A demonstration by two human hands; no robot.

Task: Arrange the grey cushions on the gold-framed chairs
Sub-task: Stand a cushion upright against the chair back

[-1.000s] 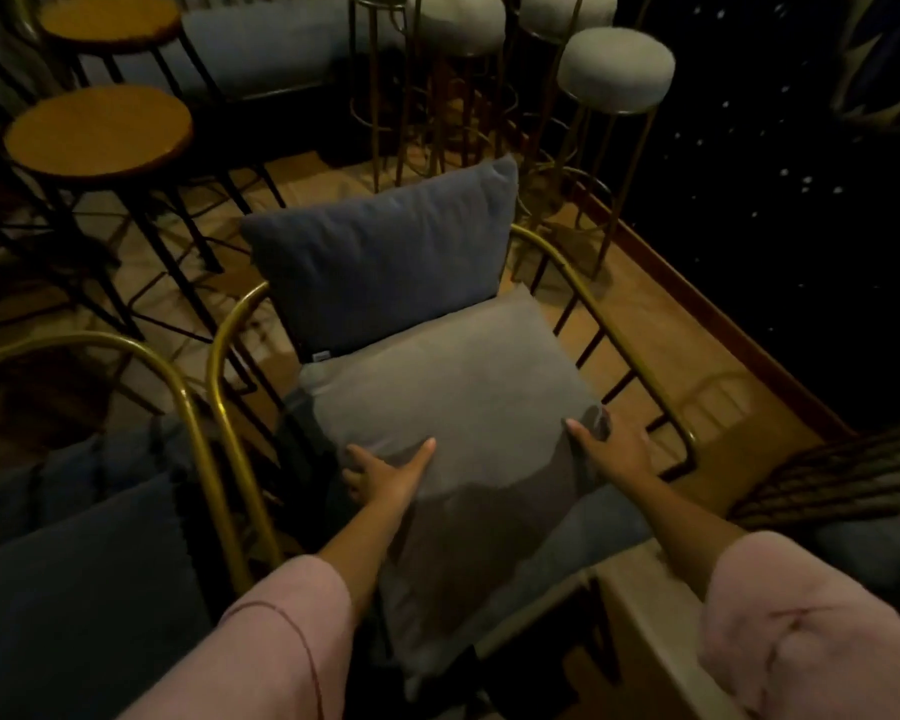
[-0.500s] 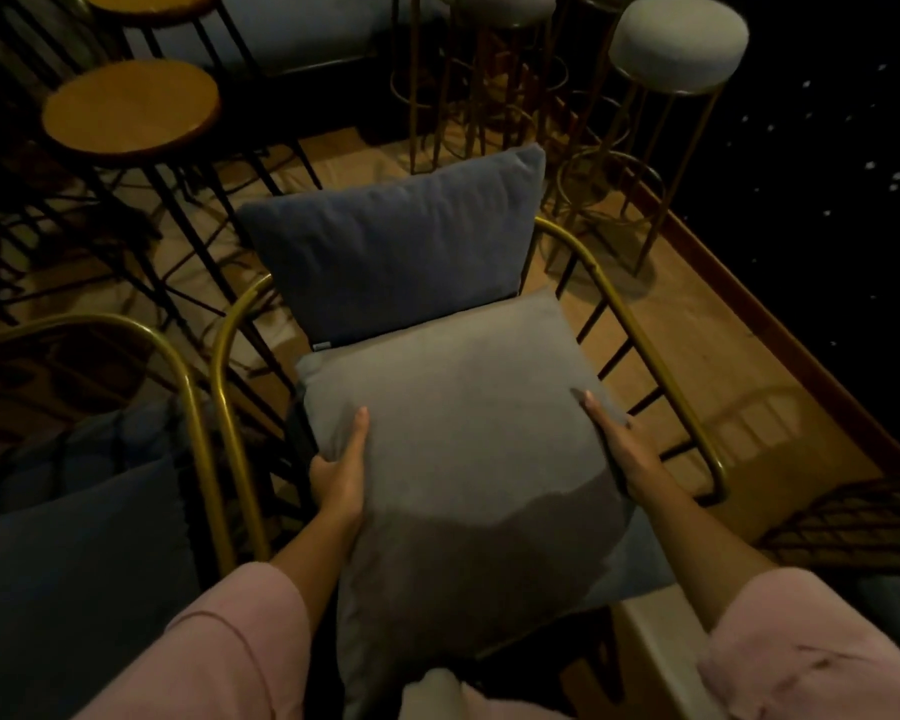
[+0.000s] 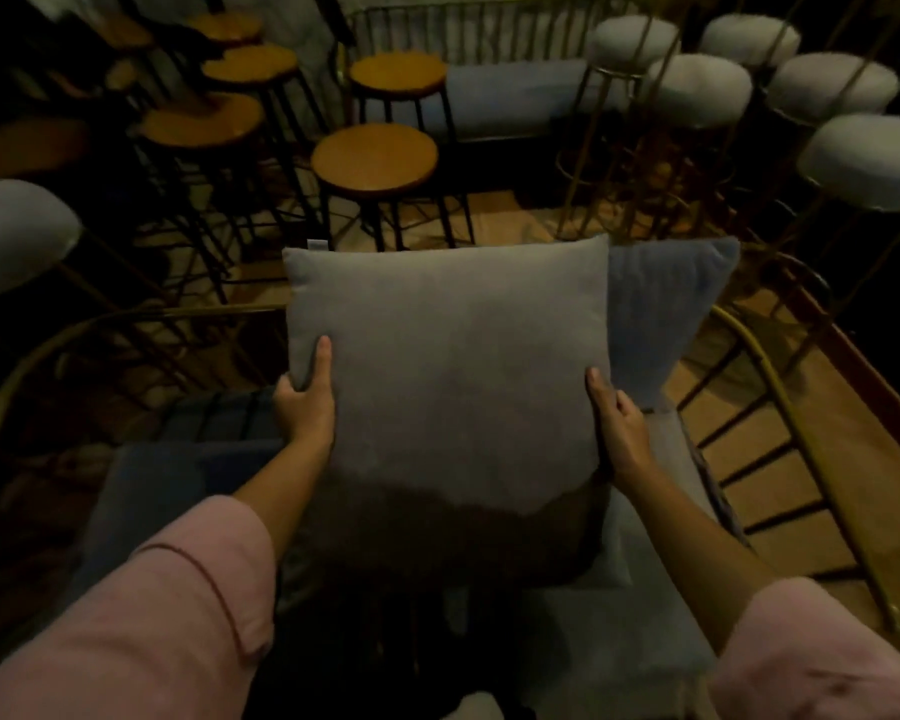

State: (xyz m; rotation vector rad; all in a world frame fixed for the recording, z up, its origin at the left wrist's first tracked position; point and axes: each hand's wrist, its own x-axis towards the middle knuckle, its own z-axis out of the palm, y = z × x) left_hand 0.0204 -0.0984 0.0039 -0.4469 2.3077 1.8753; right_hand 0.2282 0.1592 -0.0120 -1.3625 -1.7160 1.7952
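Centrally, I see my left hand (image 3: 305, 407) and right hand (image 3: 619, 423) grasping a grey cushion (image 3: 448, 366) upright; its corner tag (image 3: 314, 245) is unreadable.

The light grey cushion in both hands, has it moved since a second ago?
Yes. The light grey cushion has been lifted off the seat and upright, now covering most of the blue back cushion it earlier lay below.

dim, grainy wide-angle view, edges bowed and dark, details soft throughout
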